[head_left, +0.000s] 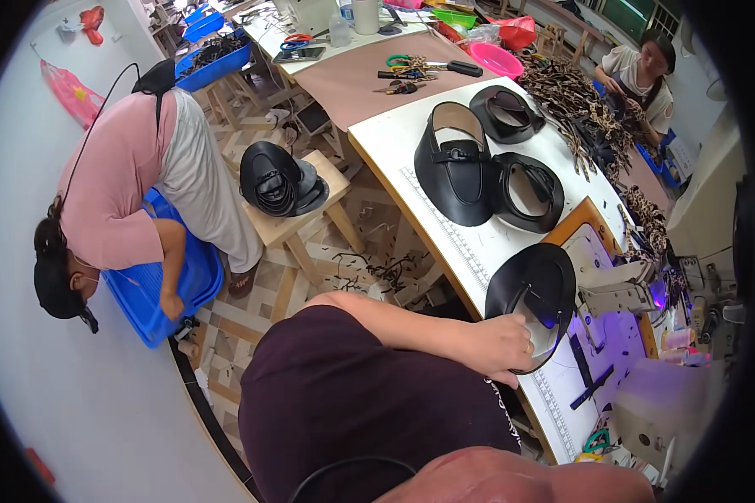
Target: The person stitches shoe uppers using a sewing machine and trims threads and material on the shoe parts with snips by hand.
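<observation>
On the white worktable [445, 251], beside the sewing machine [637, 293], a black visor piece [533, 293] lies with its near edge pinched in the left hand [499, 345], fingers curled shut; more black visors [478, 163] rest farther along; right hand unseen

A white tabletop [411, 138] with a printed ruler strip along its near edge carries a sewing machine [637, 293], the landmark here. Beside the machine lies a black visor piece [533, 293]. Beyond it, farther from the machine, lie three more black visors [455, 163], and past those a heap of leopard-print strips [575, 96].
</observation>
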Demonstrator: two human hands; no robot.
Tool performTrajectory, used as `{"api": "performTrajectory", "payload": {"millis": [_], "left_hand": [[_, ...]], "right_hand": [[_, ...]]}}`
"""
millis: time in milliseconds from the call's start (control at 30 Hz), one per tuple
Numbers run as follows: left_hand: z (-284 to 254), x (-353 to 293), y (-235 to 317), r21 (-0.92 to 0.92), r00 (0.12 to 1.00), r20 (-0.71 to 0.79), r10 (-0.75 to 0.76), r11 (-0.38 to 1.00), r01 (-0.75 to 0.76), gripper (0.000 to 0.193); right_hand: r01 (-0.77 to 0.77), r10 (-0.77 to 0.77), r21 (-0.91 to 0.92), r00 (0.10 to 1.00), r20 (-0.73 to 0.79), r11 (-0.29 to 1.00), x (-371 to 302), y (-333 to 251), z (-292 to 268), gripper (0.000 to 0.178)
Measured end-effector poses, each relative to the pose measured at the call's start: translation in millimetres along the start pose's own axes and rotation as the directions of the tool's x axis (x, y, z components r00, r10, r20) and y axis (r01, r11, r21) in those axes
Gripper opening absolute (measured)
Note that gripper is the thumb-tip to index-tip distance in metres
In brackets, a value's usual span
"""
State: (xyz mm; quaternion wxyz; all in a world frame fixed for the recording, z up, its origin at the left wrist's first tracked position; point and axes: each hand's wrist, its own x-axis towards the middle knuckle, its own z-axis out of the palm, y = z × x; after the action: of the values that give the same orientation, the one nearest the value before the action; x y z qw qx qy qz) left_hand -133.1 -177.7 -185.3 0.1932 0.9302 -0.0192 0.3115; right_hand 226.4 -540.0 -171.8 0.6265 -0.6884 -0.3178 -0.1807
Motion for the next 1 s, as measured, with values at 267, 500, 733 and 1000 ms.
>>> {"api": "performTrajectory", "payload": {"millis": [267,500,733,1000], "left_hand": [[-5.2,-8.1,-6.8,-0.103,0.995,-0.092,0.024,0.994,-0.033,0.03],[-39.6,16.5,9.5,-0.591,0.971,-0.189,-0.145,0.807,0.005,0.027],[-107.3,15.9,43.8,-0.885,0.908,-0.02,-0.418,0.43,0.178,0.032],[-181.2,-81.9,-59.7,-0.898,-0.019,-0.433,-0.901,0.433,-0.078,0.016]], "right_hand": [[0.281,-0.471,-0.573,0.856,-0.214,0.77,-10.6,-34.3,23.5,0.021],[0.888,-0.712,0.368,0.446,-0.543,0.275,2.2,-162.8,182.6,0.015],[0.43,-0.554,0.394,0.78,0.291,0.812,-69.5,-241.2,255.5,0.018],[0.042,-0.406,0.538,0.707,0.58,0.842,-103.5,-265.8,309.5,0.023]]}}
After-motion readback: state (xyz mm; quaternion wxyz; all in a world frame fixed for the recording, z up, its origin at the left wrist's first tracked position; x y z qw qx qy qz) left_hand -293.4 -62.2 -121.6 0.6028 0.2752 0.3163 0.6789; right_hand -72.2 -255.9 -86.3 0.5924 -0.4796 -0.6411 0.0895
